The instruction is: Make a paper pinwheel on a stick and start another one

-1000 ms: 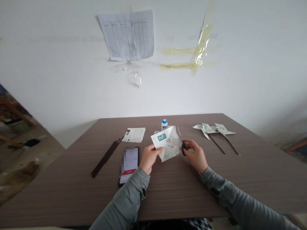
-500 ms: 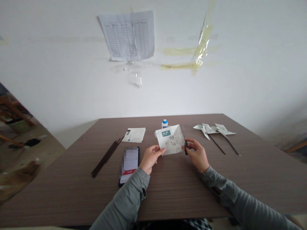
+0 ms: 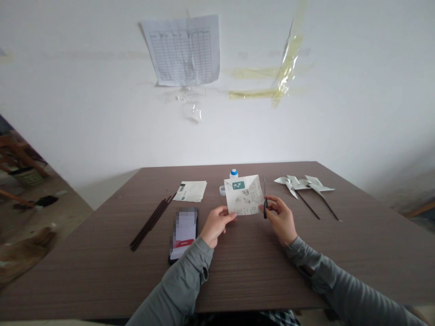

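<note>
My left hand [image 3: 217,223] pinches the lower left corner of a printed sheet of paper [image 3: 245,199], squarish, with a green patch and small drawings. Around the handles of a pair of scissors [image 3: 265,206] my right hand [image 3: 280,219] is closed, the blades pointing up along the sheet's right edge. Its fingertips are also at the paper's lower right corner; whether they grip it is hard to tell. Behind the sheet stands a white bottle with a blue cap [image 3: 234,173], partly hidden. A white tape roll or ring [image 3: 222,190] shows at the sheet's left edge.
Left on the table [image 3: 244,271] lie a stack of paper squares [image 3: 190,191], several dark sticks [image 3: 151,222] and a phone [image 3: 183,235]. Two paper pinwheels [image 3: 304,183] on sticks rest at the right. The wall with a taped-up sheet [image 3: 185,50] rises behind the table.
The paper has moved slightly right and turned a little more upright, uncovering the white ring on its left. The scissors shifted slightly right with my right hand.
</note>
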Available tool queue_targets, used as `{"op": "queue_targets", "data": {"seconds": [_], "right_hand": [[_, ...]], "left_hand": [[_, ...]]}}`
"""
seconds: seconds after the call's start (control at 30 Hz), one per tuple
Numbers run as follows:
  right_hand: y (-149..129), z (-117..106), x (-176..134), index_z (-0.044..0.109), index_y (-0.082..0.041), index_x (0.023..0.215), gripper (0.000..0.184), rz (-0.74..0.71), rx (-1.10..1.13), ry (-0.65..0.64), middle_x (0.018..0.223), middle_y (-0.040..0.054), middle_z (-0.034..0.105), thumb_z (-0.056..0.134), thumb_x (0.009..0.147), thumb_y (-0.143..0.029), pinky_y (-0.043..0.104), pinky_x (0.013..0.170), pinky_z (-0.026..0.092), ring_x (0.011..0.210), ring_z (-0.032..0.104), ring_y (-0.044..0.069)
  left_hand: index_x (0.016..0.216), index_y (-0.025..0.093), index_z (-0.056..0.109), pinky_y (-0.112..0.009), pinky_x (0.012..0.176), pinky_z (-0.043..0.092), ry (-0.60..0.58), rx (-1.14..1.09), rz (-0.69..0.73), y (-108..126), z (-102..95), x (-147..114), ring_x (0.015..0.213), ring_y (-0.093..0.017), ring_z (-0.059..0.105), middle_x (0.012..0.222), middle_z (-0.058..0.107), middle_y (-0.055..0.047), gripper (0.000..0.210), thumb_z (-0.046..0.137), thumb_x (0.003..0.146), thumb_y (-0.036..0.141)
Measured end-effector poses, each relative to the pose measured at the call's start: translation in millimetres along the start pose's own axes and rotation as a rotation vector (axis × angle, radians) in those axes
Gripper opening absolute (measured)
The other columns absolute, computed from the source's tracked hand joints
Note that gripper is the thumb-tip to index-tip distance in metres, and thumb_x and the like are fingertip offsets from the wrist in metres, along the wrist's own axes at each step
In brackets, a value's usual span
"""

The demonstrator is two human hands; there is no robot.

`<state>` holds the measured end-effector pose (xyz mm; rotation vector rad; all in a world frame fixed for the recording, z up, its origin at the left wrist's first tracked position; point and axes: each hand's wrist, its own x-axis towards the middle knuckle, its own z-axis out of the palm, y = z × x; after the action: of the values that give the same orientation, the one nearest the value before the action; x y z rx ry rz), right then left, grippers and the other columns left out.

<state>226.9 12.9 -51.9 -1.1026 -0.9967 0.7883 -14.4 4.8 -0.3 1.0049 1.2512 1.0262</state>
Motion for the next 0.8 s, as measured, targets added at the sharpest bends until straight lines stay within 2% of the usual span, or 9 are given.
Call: {"op": "queue_targets", "data": {"seconds": [0.27,0.47,0.63,0.8], "right_hand": [[1.5,-0.3,-1.1,0.084,-0.027,0.111,0.057,-0.060,-0.098,-0.063,0.075,0.0003,0.080,0.107,0.074,-0.065,0.042,0.076,0.065,0.079,0.077,0.028],[-1.4,-4.2,2.8,0.083,-0.027,0.110,0.054,-0.018,-0.121,-0.120,0.076,0.0003,0.081,0.105,0.072,-0.060,0.041,0.076,0.063,0.078,0.075,0.028],[-3.5,-2.1,1.4,0.084,-0.027,0.110,0.057,0.016,-0.116,-0.197,0.069,-0.0037,0.075,0.107,0.070,-0.061,0.040,0.075,0.059,0.070,0.070,0.024],[-6.3,0.4,-2.7,0.085,-0.026,0.108,0.059,0.030,-0.131,-0.221,0.069,-0.0038,0.076,0.110,0.070,-0.064,0.040,0.075,0.058,0.069,0.070,0.024]], "left_hand": [[0.092,0.017,0.091,-0.017,0.042,0.029,0.069,-0.007,0.051,1.6,0.9,1.3,0.077,-0.019,0.089,0.094,0.096,-0.008,0.013,0.097,0.092,0.006],[0.087,0.017,0.089,-0.017,0.041,0.029,0.053,-0.021,0.006,3.1,-0.5,3.7,0.072,-0.018,0.088,0.100,0.098,-0.011,0.014,0.099,0.085,0.007],[0.085,0.017,0.089,-0.017,0.043,0.029,0.085,-0.108,0.044,1.7,-1.3,4.9,0.074,-0.019,0.089,0.098,0.097,-0.013,0.010,0.099,0.085,0.013],[0.094,0.017,0.092,-0.017,0.047,0.032,0.055,-0.180,0.094,0.0,-3.0,3.9,0.082,-0.022,0.091,0.098,0.097,-0.013,0.021,0.107,0.083,0.027]]}}
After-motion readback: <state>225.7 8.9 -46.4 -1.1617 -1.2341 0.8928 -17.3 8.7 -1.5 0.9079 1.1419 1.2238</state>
